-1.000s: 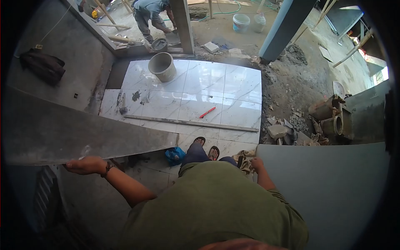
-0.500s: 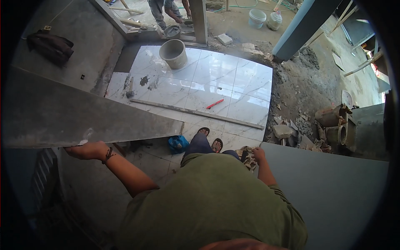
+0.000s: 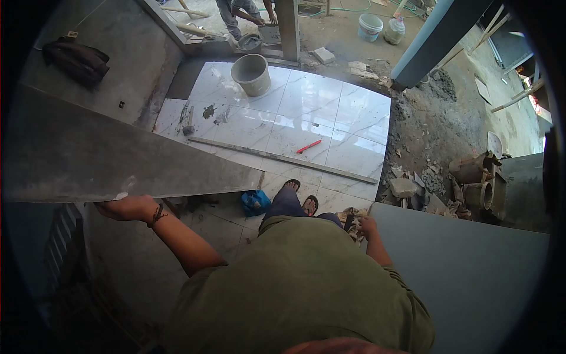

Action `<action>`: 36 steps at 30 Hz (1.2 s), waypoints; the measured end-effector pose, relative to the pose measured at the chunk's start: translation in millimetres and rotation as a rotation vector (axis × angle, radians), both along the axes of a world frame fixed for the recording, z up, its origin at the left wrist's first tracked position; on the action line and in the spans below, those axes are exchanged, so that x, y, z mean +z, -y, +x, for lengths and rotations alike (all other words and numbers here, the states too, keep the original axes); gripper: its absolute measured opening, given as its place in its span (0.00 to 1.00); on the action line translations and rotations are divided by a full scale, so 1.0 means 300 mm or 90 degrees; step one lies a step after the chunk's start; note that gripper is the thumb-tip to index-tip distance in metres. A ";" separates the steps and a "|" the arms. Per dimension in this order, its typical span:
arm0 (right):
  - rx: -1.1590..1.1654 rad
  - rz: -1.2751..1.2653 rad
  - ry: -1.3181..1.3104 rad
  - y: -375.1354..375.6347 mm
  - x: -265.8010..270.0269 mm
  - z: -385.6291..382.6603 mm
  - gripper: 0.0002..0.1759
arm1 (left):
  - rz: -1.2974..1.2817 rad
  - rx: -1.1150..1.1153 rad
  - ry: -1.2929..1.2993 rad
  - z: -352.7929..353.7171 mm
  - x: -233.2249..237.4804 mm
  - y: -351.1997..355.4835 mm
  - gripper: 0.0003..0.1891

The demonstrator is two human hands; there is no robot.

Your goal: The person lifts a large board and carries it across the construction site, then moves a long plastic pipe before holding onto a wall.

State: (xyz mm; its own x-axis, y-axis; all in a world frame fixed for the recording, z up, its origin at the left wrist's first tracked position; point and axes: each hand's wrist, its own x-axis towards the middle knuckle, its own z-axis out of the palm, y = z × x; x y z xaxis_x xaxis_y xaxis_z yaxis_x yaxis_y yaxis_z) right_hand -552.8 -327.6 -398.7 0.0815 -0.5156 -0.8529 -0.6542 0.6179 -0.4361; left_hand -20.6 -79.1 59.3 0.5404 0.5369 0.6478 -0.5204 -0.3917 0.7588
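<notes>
At the left, my left hand [image 3: 128, 209] is against the lower edge of a grey concrete wall [image 3: 118, 159], its fingers curled at that edge and partly hidden. A small white patch shows beside its thumb. My right hand [image 3: 367, 226] is closed on a crumpled beige and dark cloth [image 3: 352, 221], close to the corner of a smooth grey panel [image 3: 448, 248]. Between my arms, my sandalled feet stand on pale tiles. A blue plastic bag [image 3: 255, 203] lies left of my feet.
Glossy white tiles [image 3: 306, 118] ahead carry a grey bucket [image 3: 251, 75], a red pen-like tool [image 3: 309, 146], a hammer-like tool [image 3: 188, 125] and a long straight bar [image 3: 283, 158]. Rubble and broken pots [image 3: 477, 193] lie right. Beyond a post, a person handles mortar near another bucket [image 3: 250, 43].
The view has shifted slightly, so the scene sits a little further right and, in the background, lower. Both my hands keep their places. The person in the background has moved their hands.
</notes>
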 end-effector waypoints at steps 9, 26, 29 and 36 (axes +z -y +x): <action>0.024 -0.007 -0.007 0.022 0.035 0.036 0.14 | 0.209 0.131 0.067 0.033 -0.044 -0.045 0.19; 0.076 0.005 -0.018 0.062 0.035 0.087 0.13 | -0.025 -0.026 0.013 0.027 -0.032 -0.032 0.23; 0.063 -0.002 -0.014 0.068 0.026 0.094 0.13 | -0.014 -0.029 0.023 0.026 -0.028 -0.029 0.22; 0.075 -0.003 -0.009 0.065 0.015 0.104 0.12 | 0.028 -0.003 0.024 0.039 -0.045 -0.043 0.22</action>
State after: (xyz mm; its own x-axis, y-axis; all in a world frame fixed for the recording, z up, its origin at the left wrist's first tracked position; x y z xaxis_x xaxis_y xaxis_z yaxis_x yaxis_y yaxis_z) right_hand -521.8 -347.1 -394.2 0.1292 -0.5066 -0.8525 -0.7286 0.5346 -0.4281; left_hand -8.9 -66.2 45.9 0.5175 0.5048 0.6909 -0.5504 -0.4219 0.7205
